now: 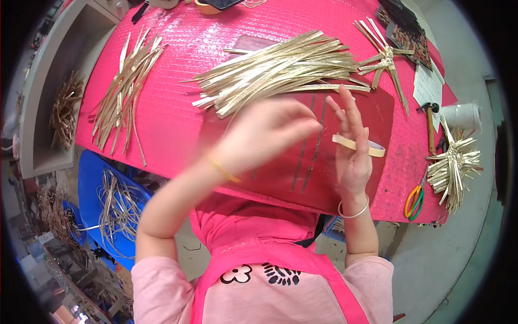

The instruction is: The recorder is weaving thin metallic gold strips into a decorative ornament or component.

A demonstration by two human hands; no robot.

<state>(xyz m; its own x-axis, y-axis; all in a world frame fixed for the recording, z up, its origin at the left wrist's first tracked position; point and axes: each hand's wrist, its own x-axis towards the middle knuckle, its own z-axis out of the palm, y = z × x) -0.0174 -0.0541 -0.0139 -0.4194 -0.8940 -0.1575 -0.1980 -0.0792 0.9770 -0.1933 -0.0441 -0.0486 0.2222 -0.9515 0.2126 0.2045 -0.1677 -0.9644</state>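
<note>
My right hand (353, 154) is raised above a dark red mat (353, 110), fingers pointing up. It holds a thin roll of cream tape (377, 150), the ring looped around its fingers. To its left, my left hand (272, 129) is blurred by motion, thumb and forefinger curled together in a pinch. Whatever lies between those fingertips is too small or smeared to make out. Just beyond both hands, a thick pile of flat gold strips (280, 67) lies across the mat's far part.
A looser gold bundle (127, 89) rests on the pink tabletop (178, 127) at left. Woven gold pieces (386, 59), a hammer (430, 127) and scissors (414, 202) lie at right. Below the left edge stands a blue basin (91, 186) of coiled strips.
</note>
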